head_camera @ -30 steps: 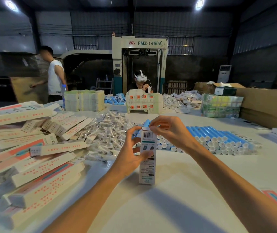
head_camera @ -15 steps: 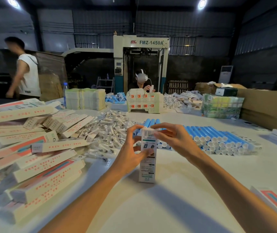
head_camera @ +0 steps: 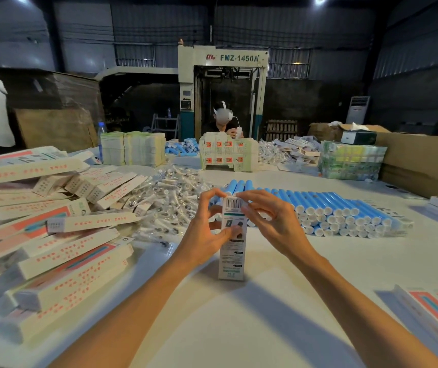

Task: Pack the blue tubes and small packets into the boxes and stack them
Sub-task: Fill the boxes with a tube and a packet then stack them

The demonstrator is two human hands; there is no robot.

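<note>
Box [head_camera: 231, 257] stands upright on white table [head_camera: 239, 328]. Left hand [head_camera: 204, 235] grips its left edge, thumb pressed on the front; right hand [head_camera: 273, 221] pinches its top end. Blue tubes [head_camera: 332, 208] lie stacked just behind-right of the box, small packets [head_camera: 170, 197] behind-left, closed cartons [head_camera: 53, 235] piled farther left.

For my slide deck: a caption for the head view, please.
Left hand and right hand grip an upright box on the table; blue tubes stacked behind.

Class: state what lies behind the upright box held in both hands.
Behind the box, blue tubes lie stacked; the box hides the nearest ones.
</note>
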